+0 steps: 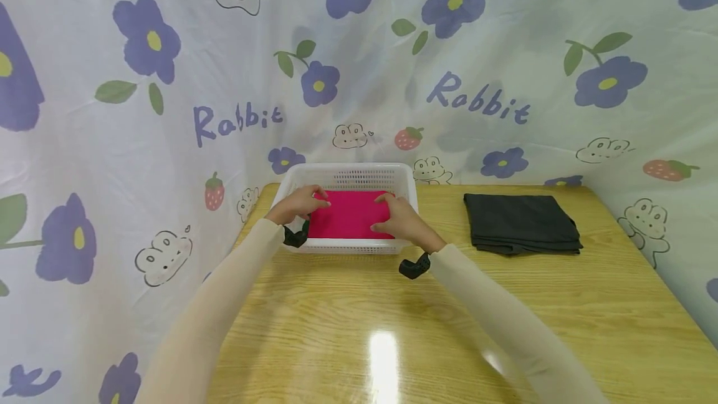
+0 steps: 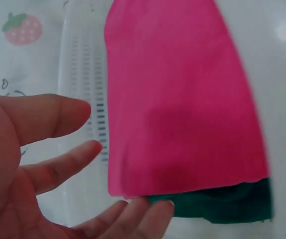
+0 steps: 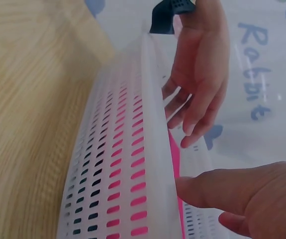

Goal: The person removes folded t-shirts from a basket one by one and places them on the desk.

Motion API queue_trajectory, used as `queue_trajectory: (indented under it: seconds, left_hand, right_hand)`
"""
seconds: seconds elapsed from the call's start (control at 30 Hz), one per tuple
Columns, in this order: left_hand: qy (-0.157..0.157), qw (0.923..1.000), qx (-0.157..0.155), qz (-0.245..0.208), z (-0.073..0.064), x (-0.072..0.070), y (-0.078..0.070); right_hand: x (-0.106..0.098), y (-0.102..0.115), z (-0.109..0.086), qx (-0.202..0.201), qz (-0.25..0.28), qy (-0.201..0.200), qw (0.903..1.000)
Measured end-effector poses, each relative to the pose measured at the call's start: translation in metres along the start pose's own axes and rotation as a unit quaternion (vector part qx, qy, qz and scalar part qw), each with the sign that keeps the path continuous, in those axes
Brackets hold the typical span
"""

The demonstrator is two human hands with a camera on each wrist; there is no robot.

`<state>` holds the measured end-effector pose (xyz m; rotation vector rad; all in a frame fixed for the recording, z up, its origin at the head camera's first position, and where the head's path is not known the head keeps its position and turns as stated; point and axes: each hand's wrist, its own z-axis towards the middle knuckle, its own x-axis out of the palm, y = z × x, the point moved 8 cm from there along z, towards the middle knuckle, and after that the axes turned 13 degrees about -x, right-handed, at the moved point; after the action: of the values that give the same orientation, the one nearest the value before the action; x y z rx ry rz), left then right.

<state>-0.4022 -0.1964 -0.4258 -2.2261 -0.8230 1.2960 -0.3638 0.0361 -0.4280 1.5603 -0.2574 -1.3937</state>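
Note:
A folded pink-red cloth (image 1: 352, 214) lies flat inside a white perforated plastic basket (image 1: 359, 244). Under one end of it, a dark green cloth (image 2: 232, 201) shows in the left wrist view. My left hand (image 1: 299, 203) is over the basket's left side, fingers spread and relaxed, holding nothing. Across from it, my right hand (image 1: 402, 219) hovers at the right side with thumb and fingers apart, also holding nothing. In the right wrist view, the right thumb (image 3: 217, 189) is beside the basket's rim, and pink shows through the wall's slots.
On the wooden table (image 1: 336, 317), a folded black cloth (image 1: 521, 223) lies to the right of the basket. A white curtain (image 1: 359, 48) with flowers, rabbits and strawberries hangs behind and along both sides. Black wrist mounts (image 1: 414, 265) hang below the hands.

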Motion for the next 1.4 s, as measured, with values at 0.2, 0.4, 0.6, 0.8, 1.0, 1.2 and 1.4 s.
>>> queue_trajectory:
  seconds: [0.2,0.4,0.6,0.8,1.0,1.2,1.4]
  left_hand:
    - [0.031,0.999,-0.029,0.014,0.006,-0.001,0.01]
    - [0.064,0.996,-0.061,0.013,0.01,0.004,0.014]
    - [0.078,0.9951,-0.061,-0.006,0.011,0.005,0.013]
    - [0.08,0.9942,-0.063,-0.036,0.013,0.006,0.014]
    - [0.087,0.9923,-0.065,-0.06,0.014,0.008,0.015]
    - [0.09,0.9915,-0.073,-0.059,0.014,0.006,0.018]
    - [0.099,0.9902,-0.073,-0.065,0.015,0.008,0.018]
  right_hand:
    - [0.008,-0.003,0.004,0.036,0.01,0.002,0.9993]
    - [0.012,-0.014,0.007,0.067,0.043,0.004,0.9968]
    - [0.011,-0.021,0.01,0.087,0.065,-0.009,0.994]
    - [0.01,-0.025,0.013,0.102,0.108,-0.037,0.9882]
    - [0.011,-0.03,0.015,0.109,0.126,-0.059,0.9843]
    - [0.015,-0.032,0.018,0.123,0.183,-0.068,0.9731]
    - [0.019,-0.03,0.019,0.129,0.21,-0.048,0.968]
